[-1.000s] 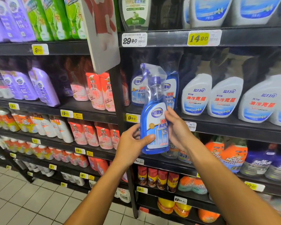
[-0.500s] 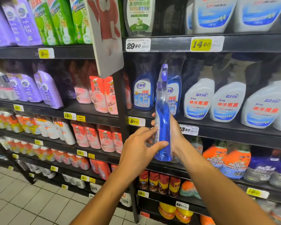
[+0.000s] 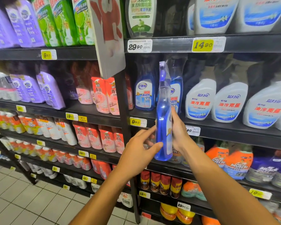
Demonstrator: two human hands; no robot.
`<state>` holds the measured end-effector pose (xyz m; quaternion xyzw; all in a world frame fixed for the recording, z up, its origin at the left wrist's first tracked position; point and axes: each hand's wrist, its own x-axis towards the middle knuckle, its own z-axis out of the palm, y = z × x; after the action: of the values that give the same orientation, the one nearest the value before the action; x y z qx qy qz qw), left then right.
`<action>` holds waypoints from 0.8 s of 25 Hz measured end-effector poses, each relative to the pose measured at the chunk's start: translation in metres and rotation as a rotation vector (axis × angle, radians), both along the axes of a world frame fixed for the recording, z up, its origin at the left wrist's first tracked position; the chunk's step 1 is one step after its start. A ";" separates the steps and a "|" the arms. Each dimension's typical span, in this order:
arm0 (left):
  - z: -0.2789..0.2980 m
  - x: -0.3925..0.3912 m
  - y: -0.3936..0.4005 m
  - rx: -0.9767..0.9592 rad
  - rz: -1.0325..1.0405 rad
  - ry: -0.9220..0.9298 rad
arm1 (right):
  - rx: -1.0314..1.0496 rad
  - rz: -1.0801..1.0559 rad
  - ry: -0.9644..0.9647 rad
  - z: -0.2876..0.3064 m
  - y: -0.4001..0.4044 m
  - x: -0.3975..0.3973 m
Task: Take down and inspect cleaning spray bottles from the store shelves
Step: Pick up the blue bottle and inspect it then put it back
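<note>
A blue glass-cleaner spray bottle (image 3: 163, 114) with a clear wrap over its nozzle stands upright in front of the shelves, turned edge-on to me. My right hand (image 3: 179, 132) grips its body from the right side. My left hand (image 3: 140, 153) touches the lower left edge with thumb and fingertips, fingers spread. Two matching blue bottles, one (image 3: 143, 93) left of the held bottle and one (image 3: 176, 95) partly hidden behind it, stand on the shelf.
White spray bottles (image 3: 230, 101) with red lettering fill the shelf (image 3: 234, 129) to the right. Pink refill pouches (image 3: 104, 96) and purple ones (image 3: 49, 90) sit left of the black upright post (image 3: 124, 111). Orange bottles (image 3: 237, 163) and small cans (image 3: 156, 182) are below. Tiled floor (image 3: 23, 200) lies bottom left.
The blue bottle has been rotated from label-facing to edge-on. My left hand's grip has loosened to a fingertip touch, and the view has shifted slightly downward.
</note>
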<state>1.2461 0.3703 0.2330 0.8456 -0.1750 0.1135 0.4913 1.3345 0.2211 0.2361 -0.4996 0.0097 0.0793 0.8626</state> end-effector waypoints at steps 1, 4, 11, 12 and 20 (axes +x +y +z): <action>-0.001 0.004 0.001 -0.079 -0.047 0.075 | -0.027 -0.057 -0.054 0.001 -0.001 0.001; -0.010 0.022 0.002 -0.284 -0.072 0.197 | -0.148 -0.132 -0.184 0.002 0.002 -0.002; -0.025 0.070 0.022 -0.321 -0.073 0.187 | -0.525 0.100 -0.550 0.003 -0.024 -0.017; -0.026 0.076 0.024 -0.266 -0.044 0.145 | -0.628 0.126 -0.601 0.005 -0.028 -0.020; -0.036 0.095 0.031 -0.099 0.188 -0.103 | -1.206 0.044 -1.003 0.011 -0.043 -0.027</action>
<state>1.3408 0.4009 0.1966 0.8261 -0.1139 0.2110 0.5099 1.3076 0.1779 0.2474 -0.8580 -0.3495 -0.1579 0.3417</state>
